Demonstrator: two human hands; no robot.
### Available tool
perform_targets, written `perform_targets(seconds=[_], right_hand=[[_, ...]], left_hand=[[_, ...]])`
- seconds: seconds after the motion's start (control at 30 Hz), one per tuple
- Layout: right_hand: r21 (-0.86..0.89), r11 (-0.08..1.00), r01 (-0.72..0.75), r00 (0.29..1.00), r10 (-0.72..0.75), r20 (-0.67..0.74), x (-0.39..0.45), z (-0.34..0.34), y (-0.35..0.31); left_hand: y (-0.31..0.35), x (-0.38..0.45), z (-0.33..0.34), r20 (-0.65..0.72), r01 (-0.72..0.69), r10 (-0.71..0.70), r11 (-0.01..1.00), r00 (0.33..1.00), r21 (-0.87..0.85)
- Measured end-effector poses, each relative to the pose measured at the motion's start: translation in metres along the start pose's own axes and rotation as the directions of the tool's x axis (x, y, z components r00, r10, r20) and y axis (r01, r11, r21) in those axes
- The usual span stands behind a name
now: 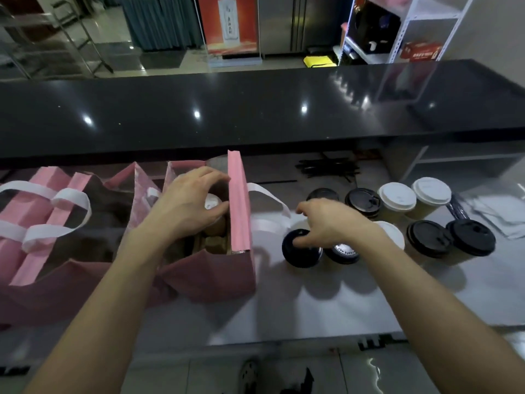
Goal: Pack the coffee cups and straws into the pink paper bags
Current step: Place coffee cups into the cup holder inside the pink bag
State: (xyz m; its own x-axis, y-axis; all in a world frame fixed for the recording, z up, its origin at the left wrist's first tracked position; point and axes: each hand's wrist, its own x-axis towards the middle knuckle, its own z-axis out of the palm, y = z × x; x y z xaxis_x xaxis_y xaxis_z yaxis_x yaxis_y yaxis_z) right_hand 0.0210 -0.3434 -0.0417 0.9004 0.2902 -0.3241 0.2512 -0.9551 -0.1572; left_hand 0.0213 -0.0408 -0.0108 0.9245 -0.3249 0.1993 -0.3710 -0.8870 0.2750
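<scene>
While the left hand (189, 201) reaches down into the open mouth of a pink paper bag (216, 275), its fingers curl over the white lid of a coffee cup (213, 202) that stands inside the bag, thumb on the near side of the lid and fingers on the far side, so it grips that cup; brown cup bodies show in the bag just below this hand. To the left of the left hand stands a second pink bag (42, 223), its white handles (56, 200) lying across its open top; another white handle (270, 197) hangs out between the two hands. Over on the right, the right hand (326, 223) comes down on a black-lidded cup (301, 248) on the white work surface (312, 305); its fingers curl around the lid's rim and hold it; a second black lid (342, 253) sits touching, just under the wrist. Beyond and to the right of the right hand stand more cups: two with black lids (363, 201), two with white lids (397, 196), and two more black-lidded ones (451, 240) further right. Past the right hand, near the dark counter (255, 109), lies a heap of black straws (326, 167).
</scene>
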Motion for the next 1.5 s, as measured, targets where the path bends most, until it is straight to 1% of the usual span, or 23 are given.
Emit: perform_targets(seconds=[0.07,0.1,0.2,0.27,0.33,0.43,0.53,0.57,0.63,0.7,0.77,0.83,0.9,0.97,1.07,1.17,1.3,1.4,1.5], right_hand=[[-0.075,0.997,0.018,0.995,-0.010,0.098,0.003,0.026,0.000],[-0.115,0.993,0.035,0.993,-0.022,0.113,0.006,0.036,-0.002],[-0.150,0.986,0.073,0.997,-0.067,0.044,0.011,0.045,-0.006],[-0.143,0.986,0.087,0.996,-0.087,0.004,0.008,0.031,-0.008],[-0.139,0.987,0.077,0.996,-0.082,-0.033,0.001,0.003,-0.012],[-0.112,0.994,0.022,0.981,-0.043,-0.188,-0.012,-0.053,-0.017],[-0.059,0.998,0.015,0.914,-0.038,-0.404,-0.028,-0.108,-0.031],[-0.012,0.999,0.047,0.882,-0.047,-0.469,-0.031,-0.122,-0.039],[0.088,0.984,0.155,0.824,-0.080,-0.562,-0.032,-0.143,-0.062],[0.167,0.946,0.277,0.791,-0.127,-0.598,-0.024,-0.151,-0.090],[0.220,0.907,0.358,0.812,-0.186,-0.553,-0.011,-0.148,-0.118],[0.220,0.897,0.383,0.856,-0.255,-0.450,0.005,-0.136,-0.140],[0.139,0.918,0.371,0.895,-0.313,-0.319,0.023,-0.120,-0.155],[0.048,0.934,0.354,0.922,-0.340,-0.182,0.038,-0.104,-0.164],[-0.003,0.932,0.363,0.931,-0.363,-0.035,0.053,-0.084,-0.171],[-0.100,0.912,0.397,0.918,-0.395,0.034,0.063,-0.068,-0.175],[-0.214,0.889,0.404,0.914,-0.384,0.131,0.066,-0.047,-0.183],[-0.264,0.851,0.453,0.891,-0.431,0.141,0.066,-0.027,-0.190],[-0.332,0.831,0.447,0.895,-0.419,0.156,0.067,-0.008,-0.193]], left_hand=[[0.001,-0.009,0.000,-0.028,0.040,-0.041,0.999,0.999,-0.024],[0.001,-0.014,-0.001,-0.037,0.061,-0.063,0.997,0.997,-0.040],[-0.001,-0.027,-0.008,-0.036,0.107,-0.109,0.993,0.993,-0.058],[-0.004,-0.036,-0.013,-0.049,0.137,-0.138,0.990,0.989,-0.023],[-0.009,-0.043,-0.021,-0.063,0.177,-0.176,0.984,0.982,0.011],[-0.017,-0.052,-0.030,-0.053,0.201,-0.199,0.979,0.979,0.036],[-0.024,-0.060,-0.035,-0.054,0.195,-0.193,0.980,0.980,0.038],[-0.027,-0.063,-0.035,-0.051,0.192,-0.190,0.980,0.981,0.047],[-0.034,-0.067,-0.033,-0.028,0.185,-0.183,0.980,0.983,0.078],[-0.040,-0.072,-0.030,0.003,0.167,-0.168,0.980,0.986,0.108],[-0.045,-0.080,-0.024,0.025,0.152,-0.156,0.982,0.987,0.115],[-0.049,-0.088,-0.019,0.051,0.154,-0.160,0.982,0.986,0.112],[-0.055,-0.095,-0.015,0.054,0.162,-0.168,0.981,0.984,0.104],[-0.060,-0.100,-0.012,0.054,0.172,-0.178,0.981,0.983,0.089],[-0.064,-0.103,-0.008,0.061,0.193,-0.195,0.980,0.979,0.040],[-0.065,-0.105,-0.006,0.090,0.199,-0.199,0.980,0.976,0.008],[-0.062,-0.106,-0.008,0.129,0.178,-0.178,0.984,0.976,0.009],[-0.058,-0.106,-0.010,0.144,0.152,-0.152,0.988,0.978,0.013],[-0.055,-0.106,-0.011,0.156,0.149,-0.150,0.989,0.976,0.018]])
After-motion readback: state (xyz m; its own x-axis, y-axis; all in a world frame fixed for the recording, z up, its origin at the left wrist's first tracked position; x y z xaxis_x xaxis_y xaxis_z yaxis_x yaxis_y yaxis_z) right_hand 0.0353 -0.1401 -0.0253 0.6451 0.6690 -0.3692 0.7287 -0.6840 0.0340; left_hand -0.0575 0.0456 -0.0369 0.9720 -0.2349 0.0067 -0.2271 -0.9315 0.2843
